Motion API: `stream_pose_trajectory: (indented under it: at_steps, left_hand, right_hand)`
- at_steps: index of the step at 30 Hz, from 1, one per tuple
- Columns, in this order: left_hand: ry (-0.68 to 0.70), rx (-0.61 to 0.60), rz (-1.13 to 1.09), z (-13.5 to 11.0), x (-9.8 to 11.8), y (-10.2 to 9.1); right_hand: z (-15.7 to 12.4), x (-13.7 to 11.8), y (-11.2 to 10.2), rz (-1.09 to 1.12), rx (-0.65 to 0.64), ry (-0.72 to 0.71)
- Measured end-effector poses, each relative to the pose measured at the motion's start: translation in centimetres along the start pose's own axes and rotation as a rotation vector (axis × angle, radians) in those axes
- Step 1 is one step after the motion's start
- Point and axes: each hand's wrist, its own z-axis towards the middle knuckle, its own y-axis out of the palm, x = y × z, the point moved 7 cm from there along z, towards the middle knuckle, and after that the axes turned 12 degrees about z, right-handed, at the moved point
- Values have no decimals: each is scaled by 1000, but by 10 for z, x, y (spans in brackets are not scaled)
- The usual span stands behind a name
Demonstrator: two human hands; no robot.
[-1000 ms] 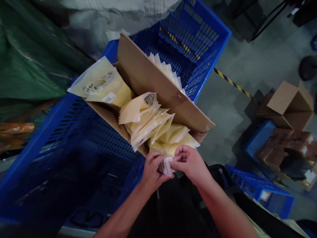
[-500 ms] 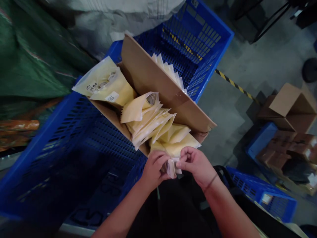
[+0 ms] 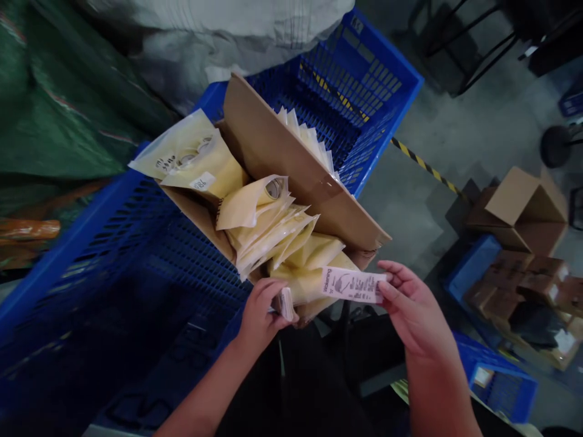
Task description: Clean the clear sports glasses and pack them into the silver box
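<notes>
My left hand [image 3: 264, 312] is closed around a small stack of folded labels [image 3: 286, 303] at the near edge of the open cardboard box [image 3: 300, 164]. Between its thumb and fingers, my right hand [image 3: 410, 303] pinches the right end of a printed white label [image 3: 353, 285] marked "Wakening". The label lies stretched out flat over the near end of the box. Inside the box stand several yellowish plastic bags [image 3: 273, 230], one with a ring-shaped item showing at its mouth. At the box's left end, a larger bag [image 3: 200, 158] carries handwriting and a white sticker.
Under the box is a blue plastic crate [image 3: 364, 79]; another blue crate [image 3: 104, 224] extends to the left. White sacks [image 3: 218, 36] and a green tarp [image 3: 59, 103] lie at upper left. Cardboard boxes [image 3: 523, 212] stand on the floor at right, near striped tape [image 3: 428, 170].
My right hand has moved right, drawing a label out away from the stack. My left hand has shifted left with the stack still in it.
</notes>
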Motion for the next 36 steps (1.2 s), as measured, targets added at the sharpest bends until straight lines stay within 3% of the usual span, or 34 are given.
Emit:
stream_pose_trajectory:
  at_steps: [5, 11, 15, 17, 19, 22, 26, 29, 36]
  left_hand:
    - [61, 20, 46, 6, 12, -1]
    - [74, -28, 202, 12, 33, 13]
    - [88, -34, 277, 17, 51, 25]
    - [124, -26, 262, 21, 58, 28]
    - [149, -21, 253, 26, 59, 27]
    - [88, -23, 300, 35, 46, 22]
    - [-191, -138, 560, 44, 10, 26]
    - [-271, -169, 634, 47, -1, 34]
    - [-299, -132, 624, 43, 1, 45]
  right_hand:
    - [1, 11, 3, -54, -26, 3]
    - [11, 8, -6, -180, -40, -138]
    - [13, 41, 27, -589, -359, -35]
    - [12, 51, 46, -823, -511, -82]
    - [17, 46, 57, -979, -549, -181]
    - [38, 17, 58, -1000, -406, -304]
    - [73, -5, 50, -849, -152, -309]
    - [90, 9, 58, -877, -81, -290]
    - [102, 48, 100, -1029, -67, -334]
